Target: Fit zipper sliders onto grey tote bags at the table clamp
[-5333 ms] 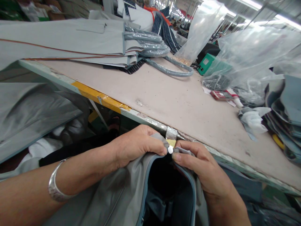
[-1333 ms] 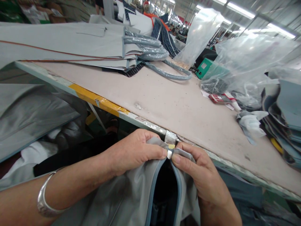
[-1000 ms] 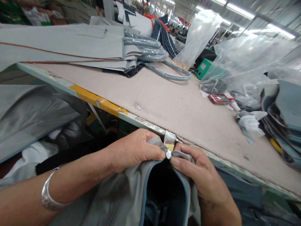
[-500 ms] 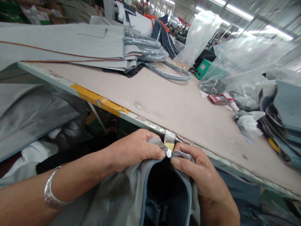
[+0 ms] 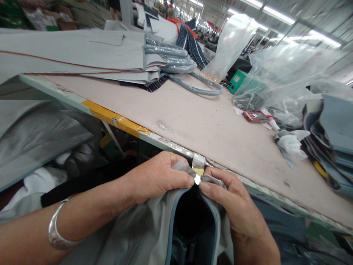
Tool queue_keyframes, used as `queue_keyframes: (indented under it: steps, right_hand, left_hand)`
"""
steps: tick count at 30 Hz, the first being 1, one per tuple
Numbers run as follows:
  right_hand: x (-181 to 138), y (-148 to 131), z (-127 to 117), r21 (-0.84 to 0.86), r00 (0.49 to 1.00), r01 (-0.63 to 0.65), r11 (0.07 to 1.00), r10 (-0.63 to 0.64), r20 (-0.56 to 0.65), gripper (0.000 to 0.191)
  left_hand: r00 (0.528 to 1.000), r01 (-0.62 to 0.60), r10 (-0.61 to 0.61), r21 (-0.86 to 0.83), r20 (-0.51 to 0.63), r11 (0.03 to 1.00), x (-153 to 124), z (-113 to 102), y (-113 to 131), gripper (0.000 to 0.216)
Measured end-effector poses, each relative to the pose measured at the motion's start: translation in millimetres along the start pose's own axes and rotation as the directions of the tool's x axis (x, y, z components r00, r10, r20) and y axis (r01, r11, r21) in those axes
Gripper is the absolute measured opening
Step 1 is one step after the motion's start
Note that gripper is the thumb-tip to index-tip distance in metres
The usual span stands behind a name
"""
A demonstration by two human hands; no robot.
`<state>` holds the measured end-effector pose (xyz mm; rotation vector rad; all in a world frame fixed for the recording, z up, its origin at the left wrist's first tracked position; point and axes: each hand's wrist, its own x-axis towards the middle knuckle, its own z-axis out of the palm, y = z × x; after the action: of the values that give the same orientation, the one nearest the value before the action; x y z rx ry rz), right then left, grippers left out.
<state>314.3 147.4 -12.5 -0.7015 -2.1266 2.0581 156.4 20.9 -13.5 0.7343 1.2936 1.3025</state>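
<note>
A grey bag (image 5: 143, 235) with a blue-grey trimmed opening lies in my lap, just below the table's front edge. My left hand (image 5: 156, 176) pinches the left side of its rim, thumb and fingers closed on the fabric. My right hand (image 5: 234, 202) pinches the right side of the rim the same way. Between the two thumbs sits a small silver metal piece (image 5: 197, 179), pressed against a metal clip on the table edge (image 5: 198, 162). A silver bangle (image 5: 56, 230) circles my left wrist.
The worktable (image 5: 206, 129) has a yellow-taped front edge (image 5: 110, 116). Flat grey bags with handles (image 5: 110, 51) are stacked at the back left. Clear plastic bags (image 5: 281, 70), a green box (image 5: 237, 79) and a grey fabric pile (image 5: 333, 140) fill the right. Grey panels (image 5: 35, 136) lie lower left.
Both hands keep pinching the bag's rim at the table edge. The opening narrowed, widened, then narrowed a little again. The silver piece stays between the thumbs.
</note>
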Motion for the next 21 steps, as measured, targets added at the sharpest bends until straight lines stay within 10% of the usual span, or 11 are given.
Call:
queue_keyframes:
  steps: [21]
  right_hand:
    - [-2.9,1.3,4.7,-0.155,0.982,0.111,0.982,-0.132,-0.132,0.038]
  left_hand:
    - [0.993,-0.107,0.11,-0.081,0.038,0.991,-4.2,0.1,5.8,0.014]
